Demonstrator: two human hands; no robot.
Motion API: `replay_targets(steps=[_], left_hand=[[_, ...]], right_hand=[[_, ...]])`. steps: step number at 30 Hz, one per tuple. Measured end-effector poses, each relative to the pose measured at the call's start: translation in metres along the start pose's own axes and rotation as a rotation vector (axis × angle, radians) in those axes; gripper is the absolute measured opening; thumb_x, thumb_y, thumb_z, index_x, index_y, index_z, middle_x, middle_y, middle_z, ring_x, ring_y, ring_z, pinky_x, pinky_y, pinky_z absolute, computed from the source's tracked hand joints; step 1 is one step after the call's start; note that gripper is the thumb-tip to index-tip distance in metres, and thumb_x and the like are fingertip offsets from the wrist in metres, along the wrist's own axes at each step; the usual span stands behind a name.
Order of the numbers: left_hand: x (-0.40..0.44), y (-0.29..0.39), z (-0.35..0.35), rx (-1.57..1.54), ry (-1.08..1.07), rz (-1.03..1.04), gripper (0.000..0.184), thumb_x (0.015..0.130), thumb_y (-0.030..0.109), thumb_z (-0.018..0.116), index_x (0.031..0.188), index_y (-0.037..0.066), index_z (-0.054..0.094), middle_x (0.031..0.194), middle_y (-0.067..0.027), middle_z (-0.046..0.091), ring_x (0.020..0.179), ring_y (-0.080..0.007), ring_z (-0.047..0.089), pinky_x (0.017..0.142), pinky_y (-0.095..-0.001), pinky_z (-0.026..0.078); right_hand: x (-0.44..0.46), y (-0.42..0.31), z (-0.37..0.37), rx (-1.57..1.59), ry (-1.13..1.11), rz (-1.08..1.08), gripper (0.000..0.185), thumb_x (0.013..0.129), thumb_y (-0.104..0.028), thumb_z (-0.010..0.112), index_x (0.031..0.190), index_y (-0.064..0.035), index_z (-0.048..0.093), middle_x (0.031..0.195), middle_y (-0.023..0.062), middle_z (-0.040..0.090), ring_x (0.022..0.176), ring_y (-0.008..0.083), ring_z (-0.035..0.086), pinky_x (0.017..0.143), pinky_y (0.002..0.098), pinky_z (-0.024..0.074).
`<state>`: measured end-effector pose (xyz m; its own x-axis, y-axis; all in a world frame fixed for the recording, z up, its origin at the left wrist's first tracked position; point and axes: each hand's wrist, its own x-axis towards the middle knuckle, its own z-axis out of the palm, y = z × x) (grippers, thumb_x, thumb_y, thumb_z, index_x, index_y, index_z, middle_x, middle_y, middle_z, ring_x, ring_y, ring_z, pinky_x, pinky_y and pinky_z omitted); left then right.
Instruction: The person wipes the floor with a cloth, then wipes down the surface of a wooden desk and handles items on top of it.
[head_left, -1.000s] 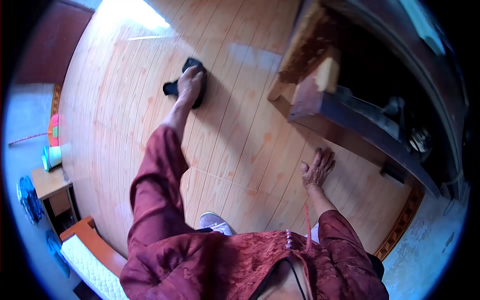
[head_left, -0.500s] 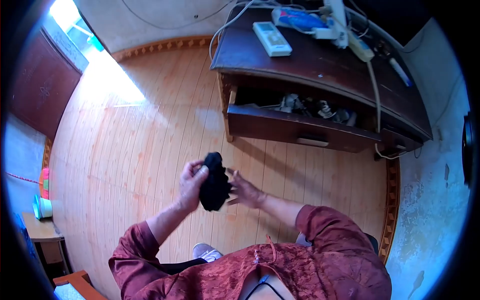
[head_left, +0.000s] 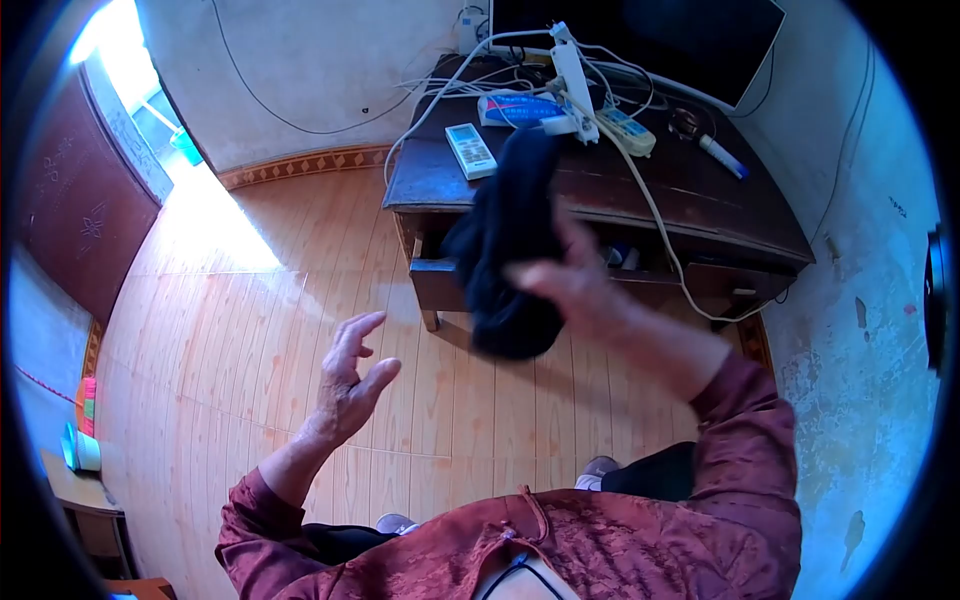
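A soft black cloth item (head_left: 510, 240), its exact kind unclear, hangs long and loose in front of the desk. My right hand (head_left: 580, 275) grips it at its right side, thumb across it, a little smeared by motion. The cloth hides part of the half-open drawer (head_left: 440, 288) and of the desk's front edge. Lower to the left, my left hand (head_left: 350, 380) holds nothing over the floor, its fingers curved and thumb apart.
On the dark wooden desk (head_left: 690, 190) lie a white remote control (head_left: 470, 152), a blue packet (head_left: 515, 109), a power strip (head_left: 573, 85) with tangled cables and a white-and-blue tube (head_left: 722, 157). A television (head_left: 650, 40) stands behind. At far left is a small table (head_left: 75, 485).
The black cloth has passed from my left hand to my right, which lifted it up toward the desk. My left hand has let go and moved left. The view has tilted up.
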<state>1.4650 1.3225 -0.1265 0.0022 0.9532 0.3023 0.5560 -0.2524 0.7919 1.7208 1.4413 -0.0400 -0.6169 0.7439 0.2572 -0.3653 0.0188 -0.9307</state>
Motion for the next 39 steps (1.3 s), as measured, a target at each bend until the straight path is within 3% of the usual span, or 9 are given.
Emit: replay_targets(steps=[1,3,7,12,16,24,26,30,39], left_hand=[[0.002,0.002,0.003,0.02,-0.019,-0.018,0.055,0.082,0.024,0.069,0.129,0.004,0.047,0.13,-0.0163,0.047,0.115,-0.0281,0.051,0.088,-0.0379,0.047],[0.013,0.009,0.009,0.056,-0.015,0.016,0.053,0.081,0.017,0.069,0.128,0.003,0.047,0.128,-0.0168,0.049,0.116,-0.0296,0.05,0.091,-0.0395,0.045],[0.045,0.01,0.013,0.13,0.026,0.093,0.054,0.08,0.016,0.069,0.128,0.005,0.048,0.126,-0.0151,0.051,0.117,-0.0279,0.05,0.092,-0.0389,0.045],[0.086,0.016,0.012,0.289,0.073,0.194,0.058,0.079,0.019,0.072,0.129,0.002,0.046,0.129,-0.0184,0.049,0.121,-0.0348,0.046,0.098,-0.0413,0.041],[0.126,0.011,0.018,0.438,0.118,0.315,0.061,0.079,0.024,0.072,0.129,0.002,0.045,0.132,-0.0202,0.046,0.125,-0.0383,0.042,0.102,-0.0444,0.037],[0.191,-0.012,0.038,0.562,0.195,0.364,0.066,0.079,0.033,0.07,0.128,-0.003,0.044,0.131,-0.0246,0.045,0.124,-0.0405,0.041,0.102,-0.0453,0.035],[0.206,-0.011,0.046,0.576,0.248,0.392,0.069,0.08,0.041,0.068,0.127,-0.003,0.045,0.127,-0.0256,0.049,0.119,-0.0409,0.045,0.1,-0.0458,0.037],[0.234,0.038,0.055,0.519,0.109,-0.008,0.084,0.077,0.055,0.064,0.131,-0.005,0.039,0.113,-0.0282,0.058,0.11,-0.0427,0.053,0.093,-0.0466,0.04],[0.276,0.044,0.084,0.651,0.121,-0.215,0.093,0.071,0.041,0.075,0.135,-0.007,0.027,0.114,-0.0287,0.057,0.109,-0.0434,0.054,0.092,-0.0492,0.041]], right_hand=[[0.008,-0.021,-0.015,-0.17,-0.05,-0.134,0.054,0.076,-0.017,0.066,0.126,-0.0096,0.046,0.108,0.0063,0.057,0.097,0.019,0.059,0.086,0.0362,0.0509],[0.022,-0.043,-0.059,-1.054,0.013,-0.386,0.058,0.075,-0.023,0.068,0.127,-0.0095,0.046,0.113,0.0096,0.056,0.104,0.0253,0.057,0.088,0.0405,0.0479],[0.035,0.008,-0.131,-1.999,0.057,-0.386,0.061,0.076,-0.036,0.067,0.129,-0.012,0.048,0.121,0.0129,0.054,0.117,0.0299,0.049,0.095,0.0471,0.0404],[0.088,-0.006,-0.144,-1.74,0.041,-0.052,0.034,0.085,-0.034,0.057,0.106,-0.0082,0.055,0.111,0.015,0.06,0.105,0.0335,0.057,0.085,0.0454,0.0473],[0.132,0.006,-0.164,-1.842,0.128,-0.087,0.03,0.086,-0.029,0.048,0.105,-0.0061,0.056,0.109,0.0148,0.062,0.104,0.0335,0.058,0.084,0.0463,0.0481],[0.181,0.016,-0.164,-1.868,0.473,0.291,0.032,0.09,-0.032,0.047,0.111,-0.0093,0.056,0.108,0.0178,0.063,0.106,0.0371,0.058,0.083,0.0505,0.0476],[0.17,0.02,-0.157,-1.868,0.45,0.16,0.037,0.09,-0.036,0.049,0.117,-0.0112,0.053,0.115,0.0183,0.059,0.111,0.0349,0.054,0.087,0.0503,0.0453],[0.125,0.005,-0.148,-1.85,0.16,0.097,0.048,0.087,-0.043,0.054,0.127,-0.0168,0.049,0.122,0.0146,0.052,0.116,0.0318,0.048,0.092,0.0493,0.0419],[0.056,-0.008,-0.149,-1.8,-0.137,-0.242,0.049,0.078,-0.03,0.064,0.124,-0.0162,0.054,0.115,0.01,0.056,0.11,0.0286,0.051,0.09,0.0439,0.0432]])
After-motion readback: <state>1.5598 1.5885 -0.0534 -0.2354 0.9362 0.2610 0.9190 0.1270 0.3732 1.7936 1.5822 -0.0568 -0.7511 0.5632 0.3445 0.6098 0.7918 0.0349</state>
